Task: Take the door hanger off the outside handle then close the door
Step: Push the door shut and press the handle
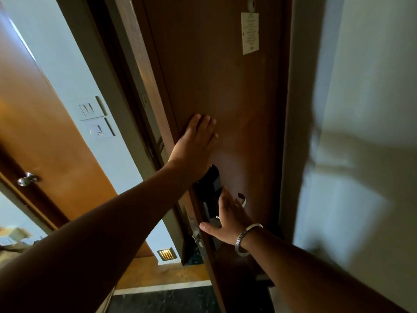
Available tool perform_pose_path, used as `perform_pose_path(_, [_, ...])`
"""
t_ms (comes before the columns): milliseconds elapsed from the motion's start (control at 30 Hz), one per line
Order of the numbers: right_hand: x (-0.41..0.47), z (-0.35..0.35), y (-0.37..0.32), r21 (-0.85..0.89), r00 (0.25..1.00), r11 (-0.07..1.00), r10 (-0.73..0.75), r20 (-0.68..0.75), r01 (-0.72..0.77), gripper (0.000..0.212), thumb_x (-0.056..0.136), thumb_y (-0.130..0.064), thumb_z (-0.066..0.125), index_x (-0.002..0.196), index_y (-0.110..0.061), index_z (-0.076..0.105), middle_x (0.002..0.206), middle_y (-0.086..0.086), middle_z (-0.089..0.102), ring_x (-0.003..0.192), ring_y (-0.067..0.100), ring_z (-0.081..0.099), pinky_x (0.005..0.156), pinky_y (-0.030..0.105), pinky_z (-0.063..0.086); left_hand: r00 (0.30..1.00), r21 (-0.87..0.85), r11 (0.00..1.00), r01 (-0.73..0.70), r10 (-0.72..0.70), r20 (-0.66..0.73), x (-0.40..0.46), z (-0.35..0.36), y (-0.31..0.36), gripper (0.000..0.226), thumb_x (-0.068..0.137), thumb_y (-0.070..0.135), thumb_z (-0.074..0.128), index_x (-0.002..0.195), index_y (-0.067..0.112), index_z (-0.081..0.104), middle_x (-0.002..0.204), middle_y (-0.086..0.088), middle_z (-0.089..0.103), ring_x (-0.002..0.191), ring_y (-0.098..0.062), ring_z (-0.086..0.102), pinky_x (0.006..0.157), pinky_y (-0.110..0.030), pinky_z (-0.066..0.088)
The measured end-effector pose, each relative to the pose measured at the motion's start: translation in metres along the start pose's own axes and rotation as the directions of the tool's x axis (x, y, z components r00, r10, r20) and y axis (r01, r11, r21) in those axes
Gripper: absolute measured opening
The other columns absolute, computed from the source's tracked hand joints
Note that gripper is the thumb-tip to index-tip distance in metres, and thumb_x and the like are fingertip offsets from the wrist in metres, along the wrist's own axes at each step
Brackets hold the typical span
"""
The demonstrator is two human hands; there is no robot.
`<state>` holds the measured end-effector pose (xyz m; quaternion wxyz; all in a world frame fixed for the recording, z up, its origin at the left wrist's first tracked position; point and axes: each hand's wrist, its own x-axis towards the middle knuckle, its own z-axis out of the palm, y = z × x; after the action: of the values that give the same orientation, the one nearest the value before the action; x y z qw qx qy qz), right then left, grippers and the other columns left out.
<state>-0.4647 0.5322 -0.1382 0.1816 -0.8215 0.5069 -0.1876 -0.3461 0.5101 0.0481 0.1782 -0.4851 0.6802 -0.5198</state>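
The brown door (237,98) fills the middle of the view, seen from its inner side and standing a little ajar from the frame (117,86) on the left. My left hand (194,143) lies flat and open against the door just above the black lock plate (211,184). My right hand (228,215) is on the lock plate, its fingers curled over the inside handle (244,199) and its thumb spread out toward the door's edge. A metal bangle sits on that wrist. No door hanger is in view, and the outside handle is hidden behind the door.
A paper notice (250,32) and a peephole (251,3) are high on the door. Light switches (92,109) sit on the wall to the left, beside an orange door with a round knob (27,178). A floor-level light (166,254) glows low down. A pale wall (361,132) stands on the right.
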Motion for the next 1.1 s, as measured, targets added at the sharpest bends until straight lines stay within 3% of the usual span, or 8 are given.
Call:
perform_pose_path(133, [0.031,0.013,-0.015,-0.058,1.000,0.998,-0.020,-0.021,0.019,0.114,0.078,-0.080,0.039,0.151,-0.012,-0.016,0.164,0.008,-0.010,0.151,0.025,-0.003,0.119,0.042,-0.005,1.000,-0.030,0.999,-0.013,0.012,-0.018,-0.001,0.032,-0.019,0.078,0.096,0.060,0.025,0.154,0.012,0.006,0.162,-0.024,-0.004,0.149,-0.040,-0.002,0.119,-0.056,-0.002])
perform_pose_path(300, [0.073,0.029,-0.042,-0.038,1.000,0.999,0.020,0.013,-0.020,0.113,0.079,-0.077,0.041,0.149,-0.016,-0.022,0.163,0.007,-0.016,0.150,0.024,-0.007,0.118,0.041,-0.002,0.997,-0.098,0.995,-0.011,0.004,-0.071,0.000,0.086,-0.038,0.078,0.096,0.057,0.030,0.154,0.010,0.007,0.162,-0.024,-0.004,0.149,-0.041,-0.003,0.118,-0.056,-0.004])
perform_pose_path(400, [0.101,0.036,-0.056,-0.113,1.000,0.994,-0.001,0.030,0.005,0.110,0.082,-0.075,0.041,0.149,-0.014,-0.022,0.163,0.009,-0.016,0.150,0.026,-0.006,0.122,0.048,0.001,0.995,-0.124,0.992,0.002,-0.014,-0.097,0.003,0.123,-0.050,0.078,0.095,0.056,0.030,0.154,0.011,0.006,0.162,-0.023,-0.006,0.149,-0.040,-0.004,0.118,-0.057,-0.005])
perform_pose_path(500, [0.132,0.040,-0.067,-0.160,0.998,0.987,-0.013,0.060,0.023,0.109,0.084,-0.072,0.042,0.148,-0.012,-0.023,0.162,0.009,-0.016,0.150,0.026,-0.007,0.121,0.046,-0.001,0.994,-0.159,0.987,0.002,-0.020,-0.112,0.009,0.158,-0.062,0.077,0.095,0.056,0.029,0.155,0.013,0.006,0.163,-0.021,-0.008,0.149,-0.038,-0.006,0.118,-0.056,-0.007])
perform_pose_path(700, [0.207,0.066,-0.078,-0.194,0.994,0.977,-0.080,0.071,0.092,0.109,0.085,-0.070,0.043,0.149,-0.011,-0.023,0.163,0.012,-0.012,0.150,0.028,-0.003,0.122,0.047,0.006,0.982,-0.302,0.950,0.086,-0.132,-0.137,0.026,0.239,-0.071,0.081,0.093,0.062,0.030,0.155,0.017,0.006,0.164,-0.016,-0.007,0.150,-0.034,-0.007,0.114,-0.053,-0.017])
perform_pose_path(833, [0.260,0.082,-0.070,-0.223,0.979,0.954,-0.202,0.025,0.202,0.104,0.087,-0.066,0.042,0.149,-0.011,-0.021,0.164,0.012,-0.006,0.151,0.026,0.002,0.122,0.039,0.007,0.956,-0.437,0.887,0.148,-0.241,-0.166,0.039,0.293,-0.069,0.079,0.091,0.062,0.036,0.155,0.021,0.011,0.165,-0.011,0.000,0.151,-0.031,-0.002,0.118,-0.050,-0.010])
perform_pose_path(933, [0.303,0.095,-0.063,-0.213,0.966,0.943,-0.257,0.032,0.258,0.100,0.090,-0.063,0.040,0.146,-0.013,-0.026,0.161,0.008,-0.014,0.151,0.026,0.000,0.122,0.035,0.006,0.940,-0.513,0.836,0.195,-0.308,-0.145,0.052,0.329,-0.065,0.074,0.091,0.058,0.041,0.154,0.023,0.021,0.165,-0.010,0.009,0.151,-0.031,0.005,0.120,-0.052,-0.001])
perform_pose_path(1100, [0.372,0.114,-0.055,-0.220,0.956,0.930,-0.279,0.094,0.293,0.098,0.091,-0.061,0.042,0.146,-0.016,-0.027,0.163,0.009,-0.012,0.151,0.025,0.000,0.122,0.036,0.014,0.931,-0.529,0.804,0.270,-0.358,-0.068,0.081,0.393,-0.059,0.069,0.094,0.054,0.039,0.154,0.026,0.019,0.164,-0.011,0.011,0.150,-0.034,0.006,0.119,-0.055,0.001])
